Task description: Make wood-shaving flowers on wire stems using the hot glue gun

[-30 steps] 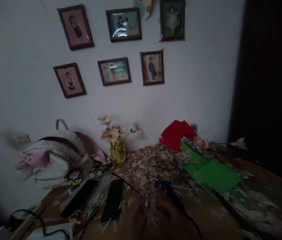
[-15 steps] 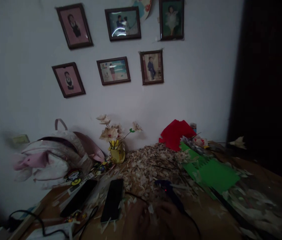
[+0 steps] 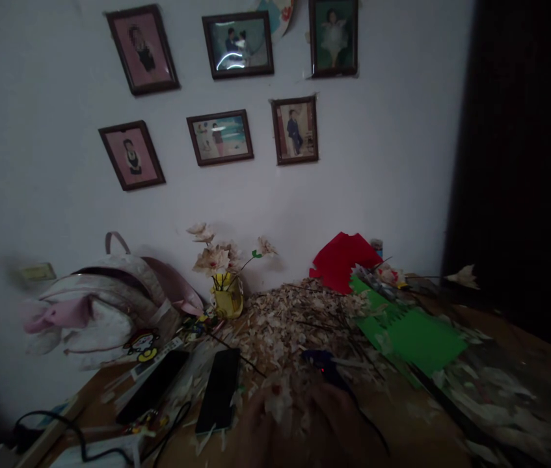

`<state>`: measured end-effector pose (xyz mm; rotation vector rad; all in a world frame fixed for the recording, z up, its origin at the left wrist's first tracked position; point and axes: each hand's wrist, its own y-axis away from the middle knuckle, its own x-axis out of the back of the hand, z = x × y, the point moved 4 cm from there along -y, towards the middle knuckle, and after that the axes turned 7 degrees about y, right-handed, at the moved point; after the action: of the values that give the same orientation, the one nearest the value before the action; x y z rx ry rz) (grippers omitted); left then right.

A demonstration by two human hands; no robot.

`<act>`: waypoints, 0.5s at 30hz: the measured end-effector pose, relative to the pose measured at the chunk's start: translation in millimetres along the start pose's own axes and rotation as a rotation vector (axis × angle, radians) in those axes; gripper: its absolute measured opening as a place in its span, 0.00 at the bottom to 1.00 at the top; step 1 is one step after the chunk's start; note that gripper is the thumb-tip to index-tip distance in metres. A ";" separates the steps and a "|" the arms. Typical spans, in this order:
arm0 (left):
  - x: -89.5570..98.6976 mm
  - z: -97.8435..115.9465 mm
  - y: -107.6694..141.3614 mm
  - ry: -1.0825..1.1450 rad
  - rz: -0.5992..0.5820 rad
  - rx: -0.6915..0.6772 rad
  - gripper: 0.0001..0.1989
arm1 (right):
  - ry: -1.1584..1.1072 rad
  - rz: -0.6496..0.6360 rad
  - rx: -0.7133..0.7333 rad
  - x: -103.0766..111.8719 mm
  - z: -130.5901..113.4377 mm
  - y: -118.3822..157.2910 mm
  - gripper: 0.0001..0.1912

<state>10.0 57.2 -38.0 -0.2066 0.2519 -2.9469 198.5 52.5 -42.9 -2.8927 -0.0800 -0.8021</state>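
Head view: left hand at the near edge, fingers pinching a pale flower where it meets its dark stem. Right hand just beside it, fingers curled toward the petals; too dark to make out if that grip is pinching one or only resting close. Flower sits between the two hands, low over the table, stem slanting off to the far left past the phone.

Change: half a second ago the stem was mostly tucked behind the hand, pale bit at its tip. Now it's swung out long again, and a red centre shows among the petals. My read: flower got rolled in the left grip to bring another side round, so attention is on the petals, not the stem.

Blue glue gun lies just beyond the right hand, red light on, within easy reach; hasn't shifted noticeably. Loose petal pile past that, green sheet to its right. Farther: yellow pot with similar flowers, red sheet near the wall, framed photos above.
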 end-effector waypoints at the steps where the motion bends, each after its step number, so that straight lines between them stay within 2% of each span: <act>1: -0.1 -2.7 -2.3 0.046 -0.007 0.059 0.13 | -0.036 -0.013 -0.050 0.7 -3.4 -0.8 0.16; 4: -4.4 -14.5 -9.5 0.113 -0.063 0.175 0.11 | -0.014 -0.075 -0.151 4.0 -17.4 2.5 0.18; 8: -13.0 -27.7 -14.2 0.122 -0.140 0.230 0.14 | 0.169 -0.141 -0.157 4.9 -30.1 13.8 0.17; 12: -18.2 -22.4 -10.9 0.164 -0.166 0.229 0.13 | 0.337 -0.145 -0.104 1.6 -31.9 16.9 0.18; 15: -19.3 -13.9 -7.7 0.204 -0.191 0.222 0.15 | 0.372 -0.141 -0.092 2.4 -30.5 14.8 0.19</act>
<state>25.4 70.4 -52.6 0.1069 -0.0749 -3.1547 186.4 33.4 -17.5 -2.7880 -0.2138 -1.3878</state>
